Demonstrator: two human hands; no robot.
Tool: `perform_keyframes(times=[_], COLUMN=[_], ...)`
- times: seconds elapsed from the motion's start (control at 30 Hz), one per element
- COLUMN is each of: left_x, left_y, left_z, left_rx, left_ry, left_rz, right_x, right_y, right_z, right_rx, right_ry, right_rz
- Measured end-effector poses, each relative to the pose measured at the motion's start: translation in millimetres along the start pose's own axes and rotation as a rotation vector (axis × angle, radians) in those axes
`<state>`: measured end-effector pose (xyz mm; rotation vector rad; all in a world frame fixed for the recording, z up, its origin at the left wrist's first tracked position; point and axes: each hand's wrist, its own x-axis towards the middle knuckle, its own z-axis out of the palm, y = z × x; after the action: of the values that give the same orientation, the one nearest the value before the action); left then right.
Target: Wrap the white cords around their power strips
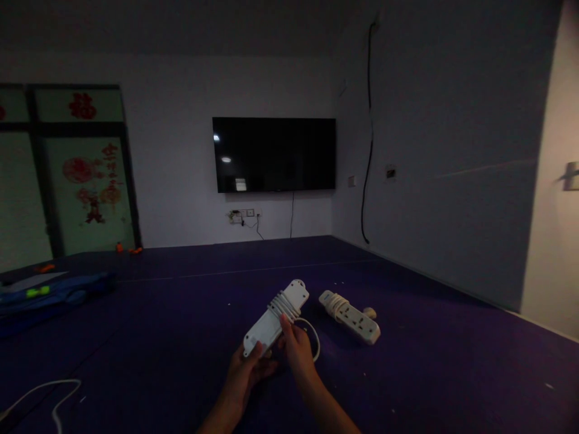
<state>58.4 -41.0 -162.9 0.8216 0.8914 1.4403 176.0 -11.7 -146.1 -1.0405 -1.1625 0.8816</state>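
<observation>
A white power strip [274, 317] is held up over the dark purple floor, with its white cord wound round its middle. My left hand [245, 369] grips the near end of the strip from below, thumb on its face. My right hand [296, 349] is closed on the cord beside the windings, and a loop of cord [313, 335] hangs to its right. A second white power strip [350, 316], its cord also wrapped at one end, lies on the floor just to the right of my hands.
A black TV [274, 154] hangs on the far wall above wall sockets [245, 214]. A black cable [369, 144] runs down the right wall. Blue bags [49, 292] lie at the left. A loose white cord [49, 395] lies at the bottom left.
</observation>
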Motion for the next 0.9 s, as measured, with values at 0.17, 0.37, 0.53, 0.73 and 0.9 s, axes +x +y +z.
perform_keyframes(times=[0.17,0.37,0.53,0.73,0.9], left_x=[0.0,-3.5,-1.9,5.3,9.8], left_y=[10.2,21.4,26.0,34.7,31.7], left_z=[3.2,3.8,-4.7,-17.2,-23.5], left_rx=[-0.106,0.033,0.266,0.445,0.589], left_ry=[0.035,0.105,0.138,0.214,0.161], left_rz=[0.066,0.213,0.348,0.49,0.566], right_x=[0.2,0.1,-5.1,-6.4,-2.8], right_y=[3.3,6.5,4.3,0.6,5.7], right_z=[2.7,-2.3,-7.7,-6.2,-6.1], right_rx=[0.019,-0.16,-0.46,-0.581,-0.467], right_ry=[-0.065,-0.173,-0.105,-0.036,-0.046], right_rz=[0.003,0.062,0.031,-0.022,0.007])
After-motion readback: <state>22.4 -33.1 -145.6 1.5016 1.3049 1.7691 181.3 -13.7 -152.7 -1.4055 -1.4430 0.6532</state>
